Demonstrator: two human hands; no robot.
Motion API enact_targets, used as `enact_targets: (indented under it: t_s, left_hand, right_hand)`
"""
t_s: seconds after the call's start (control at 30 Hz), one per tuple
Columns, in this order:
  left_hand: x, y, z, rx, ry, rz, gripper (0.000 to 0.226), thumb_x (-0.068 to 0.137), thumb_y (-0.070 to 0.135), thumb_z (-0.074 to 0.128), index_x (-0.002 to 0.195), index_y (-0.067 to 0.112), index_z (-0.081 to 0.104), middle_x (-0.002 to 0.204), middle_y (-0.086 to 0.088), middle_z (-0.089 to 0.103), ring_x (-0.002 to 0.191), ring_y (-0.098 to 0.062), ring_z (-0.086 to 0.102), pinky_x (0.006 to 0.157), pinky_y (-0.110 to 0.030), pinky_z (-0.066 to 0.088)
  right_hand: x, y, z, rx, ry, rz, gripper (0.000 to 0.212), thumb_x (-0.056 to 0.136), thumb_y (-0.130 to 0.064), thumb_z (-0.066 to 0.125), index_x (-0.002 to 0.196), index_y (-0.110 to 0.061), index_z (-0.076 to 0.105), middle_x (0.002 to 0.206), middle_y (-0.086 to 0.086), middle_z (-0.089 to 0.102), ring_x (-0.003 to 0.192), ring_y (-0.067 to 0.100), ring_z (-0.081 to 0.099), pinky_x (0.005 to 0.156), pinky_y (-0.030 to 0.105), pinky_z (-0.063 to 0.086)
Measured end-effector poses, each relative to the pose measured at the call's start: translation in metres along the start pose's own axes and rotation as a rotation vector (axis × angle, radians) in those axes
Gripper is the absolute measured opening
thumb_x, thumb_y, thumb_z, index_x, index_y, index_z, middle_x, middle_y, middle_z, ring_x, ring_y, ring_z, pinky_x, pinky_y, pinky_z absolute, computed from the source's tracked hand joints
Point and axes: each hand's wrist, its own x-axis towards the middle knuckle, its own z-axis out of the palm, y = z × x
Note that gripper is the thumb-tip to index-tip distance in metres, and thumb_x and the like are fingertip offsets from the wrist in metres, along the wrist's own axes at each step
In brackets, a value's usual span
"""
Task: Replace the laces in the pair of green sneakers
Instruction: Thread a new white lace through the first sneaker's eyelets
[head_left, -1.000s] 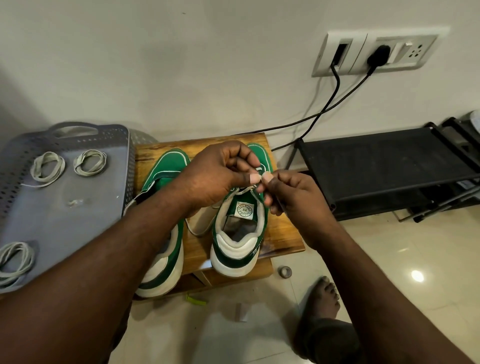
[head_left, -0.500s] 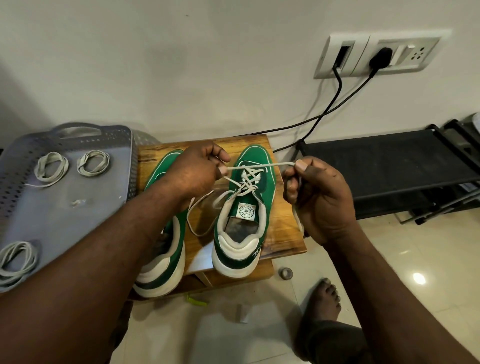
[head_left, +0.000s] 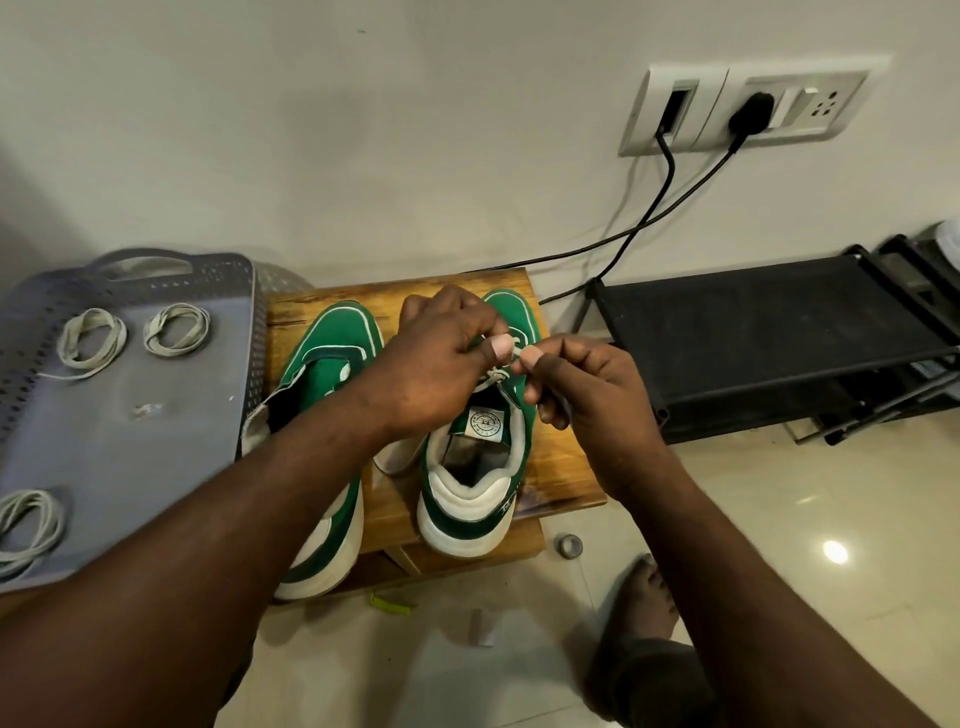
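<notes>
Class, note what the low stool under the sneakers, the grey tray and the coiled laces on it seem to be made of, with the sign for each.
The stool: wood, glossy varnish; brown grain streaks and sheen show. The tray: probably matt grey plastic; moulded handle slot, perforated walls. The coiled laces: off-white flat woven textile; fibre cannot be told.

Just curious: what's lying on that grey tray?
Three coiled whitish laces and a small pale scrap lie on the grey tray. The left forearm covers its near corner.
</notes>
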Motion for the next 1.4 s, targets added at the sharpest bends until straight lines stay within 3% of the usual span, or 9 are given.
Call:
enact_targets:
  t_s: [0.2,0.4,0.5,0.67,0.8,0.93,1.07,1.2,1.4]
  left_hand:
    - [0.001,-0.034,-0.027,0.429,0.164,-0.392,0.026,0.101,0.03,0.06,0.127,0.026,0.064,0.143,-0.007,0.048,0.134,-0.036,0.033,0.103,-0.052,0.036]
    - [-0.007,-0.001,-0.007,0.192,0.04,0.13,0.02,0.106,0.041,0.048,0.12,0.04,0.063,0.14,0.011,0.048,0.135,-0.023,0.027,0.107,-0.049,0.035]
    - [-0.003,0.0,0.0,0.222,-0.069,0.033,0.012,0.107,0.037,0.049,0.115,0.038,0.058,0.132,0.009,0.05,0.128,-0.021,0.03,0.106,-0.052,0.038]
    - [0.004,-0.03,-0.024,0.484,0.081,-0.199,0.025,0.103,0.04,0.054,0.125,0.033,0.064,0.14,0.003,0.049,0.133,-0.029,0.033,0.106,-0.053,0.036]
    - [-0.003,-0.02,-0.016,0.232,-0.039,-0.022,0.026,0.102,0.053,0.048,0.125,0.046,0.059,0.148,0.011,0.043,0.143,-0.025,0.023,0.115,-0.058,0.03]
    - [-0.005,-0.004,-0.005,0.241,-0.091,0.063,0.004,0.103,0.048,0.051,0.107,0.047,0.052,0.135,0.017,0.049,0.13,-0.017,0.027,0.109,-0.054,0.034]
    - [-0.001,-0.011,-0.012,0.201,-0.093,0.032,0.011,0.099,0.051,0.056,0.102,0.042,0.061,0.116,0.024,0.057,0.12,-0.014,0.032,0.103,-0.048,0.036]
    - [-0.007,-0.004,-0.011,0.033,-0.139,0.051,0.017,0.099,0.047,0.061,0.094,0.034,0.071,0.091,0.013,0.067,0.095,-0.003,0.05,0.075,-0.03,0.038]
    - [-0.001,-0.012,-0.014,-0.088,-0.004,-0.084,0.009,0.095,0.031,0.075,0.088,0.028,0.079,0.073,0.01,0.074,0.068,-0.002,0.068,0.066,-0.026,0.049]
  right_hand:
    - [0.0,0.001,-0.007,0.006,-0.011,0.002,0.026,0.106,-0.014,0.058,0.089,-0.002,0.073,0.066,0.005,0.061,0.057,0.011,0.05,0.055,0.019,0.041]
    - [0.001,0.004,0.0,-0.023,-0.007,0.004,0.025,0.105,-0.012,0.06,0.089,0.001,0.073,0.065,0.006,0.062,0.056,0.01,0.05,0.054,0.018,0.041]
    - [0.001,0.006,0.0,-0.066,-0.007,0.007,0.024,0.104,-0.014,0.061,0.089,0.001,0.073,0.064,0.006,0.064,0.056,0.008,0.052,0.056,0.019,0.042]
    - [0.002,0.006,-0.009,-0.087,0.018,0.033,0.026,0.105,-0.018,0.061,0.091,0.0,0.073,0.067,0.003,0.065,0.058,0.008,0.053,0.056,0.02,0.042]
    - [0.002,0.008,-0.005,-0.11,0.012,0.027,0.024,0.105,-0.018,0.062,0.09,-0.003,0.073,0.068,0.004,0.065,0.058,0.006,0.053,0.057,0.019,0.043]
    - [0.002,0.008,-0.004,-0.126,0.009,0.021,0.022,0.105,-0.016,0.062,0.091,-0.002,0.073,0.069,0.006,0.065,0.058,0.009,0.053,0.057,0.02,0.043]
    - [0.001,0.009,-0.008,-0.144,0.016,0.041,0.022,0.104,-0.021,0.064,0.09,-0.007,0.073,0.071,0.005,0.067,0.061,0.012,0.054,0.061,0.026,0.045]
    - [-0.001,0.007,-0.004,-0.186,0.011,0.047,0.017,0.103,-0.014,0.063,0.09,-0.007,0.071,0.069,0.002,0.068,0.06,0.008,0.058,0.061,0.024,0.048]
    - [-0.003,0.009,-0.005,-0.609,0.003,0.08,0.03,0.086,-0.049,0.081,0.103,-0.028,0.068,0.093,-0.01,0.07,0.083,0.003,0.068,0.071,0.026,0.059]
